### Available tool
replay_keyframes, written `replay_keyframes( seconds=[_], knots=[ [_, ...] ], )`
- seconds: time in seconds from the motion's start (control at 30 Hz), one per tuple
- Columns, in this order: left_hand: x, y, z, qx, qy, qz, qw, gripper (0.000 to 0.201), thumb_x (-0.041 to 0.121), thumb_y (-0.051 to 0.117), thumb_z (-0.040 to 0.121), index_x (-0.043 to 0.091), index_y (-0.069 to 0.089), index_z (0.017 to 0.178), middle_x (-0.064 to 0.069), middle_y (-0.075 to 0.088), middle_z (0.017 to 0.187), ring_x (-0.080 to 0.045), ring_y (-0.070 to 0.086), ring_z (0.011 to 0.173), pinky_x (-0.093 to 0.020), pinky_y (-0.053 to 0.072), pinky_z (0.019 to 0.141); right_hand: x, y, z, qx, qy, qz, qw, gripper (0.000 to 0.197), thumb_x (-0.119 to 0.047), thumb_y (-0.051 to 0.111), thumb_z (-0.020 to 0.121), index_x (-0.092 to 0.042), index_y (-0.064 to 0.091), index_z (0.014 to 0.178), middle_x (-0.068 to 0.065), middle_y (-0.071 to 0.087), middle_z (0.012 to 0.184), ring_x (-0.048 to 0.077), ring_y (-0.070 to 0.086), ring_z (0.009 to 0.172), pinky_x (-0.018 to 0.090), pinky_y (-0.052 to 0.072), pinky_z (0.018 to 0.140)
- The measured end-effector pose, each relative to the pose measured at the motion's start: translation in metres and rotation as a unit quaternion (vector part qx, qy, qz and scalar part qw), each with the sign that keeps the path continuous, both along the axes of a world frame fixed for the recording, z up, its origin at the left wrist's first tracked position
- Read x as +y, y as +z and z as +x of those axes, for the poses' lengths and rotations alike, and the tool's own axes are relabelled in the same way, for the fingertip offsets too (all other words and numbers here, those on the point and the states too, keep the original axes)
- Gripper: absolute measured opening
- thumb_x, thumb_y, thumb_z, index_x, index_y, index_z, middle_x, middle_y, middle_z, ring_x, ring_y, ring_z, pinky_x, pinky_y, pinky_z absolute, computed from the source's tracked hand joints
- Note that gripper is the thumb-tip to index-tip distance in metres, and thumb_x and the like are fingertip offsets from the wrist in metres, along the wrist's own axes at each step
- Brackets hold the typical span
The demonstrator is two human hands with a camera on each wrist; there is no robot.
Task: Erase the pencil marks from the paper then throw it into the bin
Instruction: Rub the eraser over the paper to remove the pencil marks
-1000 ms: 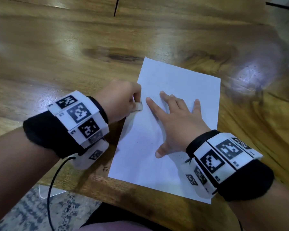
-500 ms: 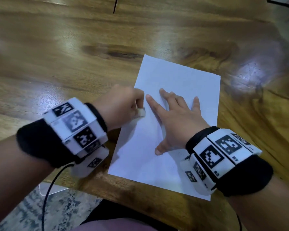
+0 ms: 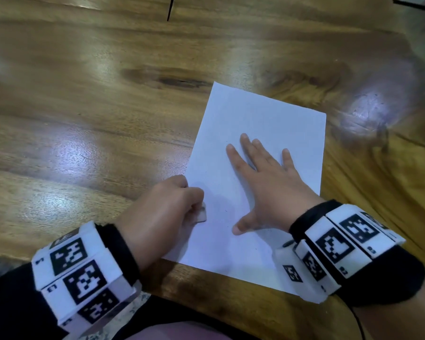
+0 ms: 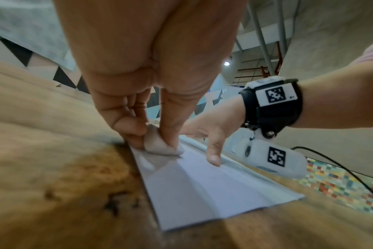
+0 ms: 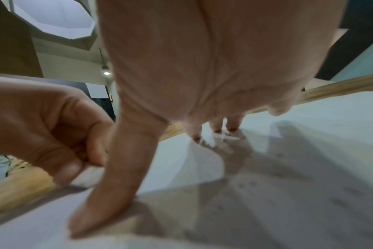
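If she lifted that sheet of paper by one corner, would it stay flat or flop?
Probably flop: the paper looks like one thin sheet lying flat on the table. It likely slides easily too, since her right hand presses it down while her left hand rubs with the eraser.

The counter (image 3: 84, 119) is brown wood, smooth and shiny, with dark knots. The paper (image 3: 260, 123) is thin, white and not shiny. The little eraser (image 4: 160, 144) looks soft and dull.

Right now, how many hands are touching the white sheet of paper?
2. The right hand lies flat and spread on the middle of the white sheet of paper. The left hand pinches a small whitish eraser on the sheet near its left edge.
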State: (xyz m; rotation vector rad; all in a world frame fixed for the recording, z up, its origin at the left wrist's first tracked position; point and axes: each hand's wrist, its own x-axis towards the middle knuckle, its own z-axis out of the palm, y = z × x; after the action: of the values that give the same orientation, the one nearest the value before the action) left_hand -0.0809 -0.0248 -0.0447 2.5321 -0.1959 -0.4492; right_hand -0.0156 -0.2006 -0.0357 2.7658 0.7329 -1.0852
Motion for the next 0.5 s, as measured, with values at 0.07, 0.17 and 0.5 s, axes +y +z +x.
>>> replay_keyframes(
  seconds=[0.07,0.17,0.5],
  knots=[
    [0.001,0.002,0.009,0.017,-0.011,0.014,1.000,0.020,0.014,0.066,0.075,0.018,0.053,0.061,0.006,0.052,0.064,-0.001,0.048,0.055,-0.011,0.035,0.051,-0.006,-0.001,-0.003,0.008,0.006,-0.011,1.000,0.144,-0.067,0.074,0.056,-0.030,-0.039,0.137,-0.004,-0.050,0.141,0.013,-0.039,0.134,0.053,-0.019,0.110],
    [0.000,0.010,0.039,0.046,-0.014,0.018,0.999,0.011,0.025,0.072,0.070,0.020,0.063,0.065,0.012,0.051,0.054,0.002,0.047,0.052,-0.009,0.033,0.048,-0.006,-0.002,-0.003,0.015,0.007,-0.022,1.000,0.146,-0.071,0.072,0.054,-0.030,-0.042,0.135,-0.004,-0.052,0.139,0.013,-0.042,0.132,0.054,-0.021,0.109],
    [0.000,-0.001,0.000,-0.065,-0.024,-0.021,0.997,0.020,0.025,0.057,0.079,0.019,0.046,0.064,0.001,0.045,0.067,-0.018,0.045,0.059,-0.029,0.031,0.051,-0.004,0.000,-0.002,0.036,-0.003,-0.033,0.999,0.145,-0.069,0.073,0.056,-0.032,-0.043,0.133,-0.006,-0.054,0.136,0.013,-0.044,0.130,0.060,-0.017,0.108]
  ],
)
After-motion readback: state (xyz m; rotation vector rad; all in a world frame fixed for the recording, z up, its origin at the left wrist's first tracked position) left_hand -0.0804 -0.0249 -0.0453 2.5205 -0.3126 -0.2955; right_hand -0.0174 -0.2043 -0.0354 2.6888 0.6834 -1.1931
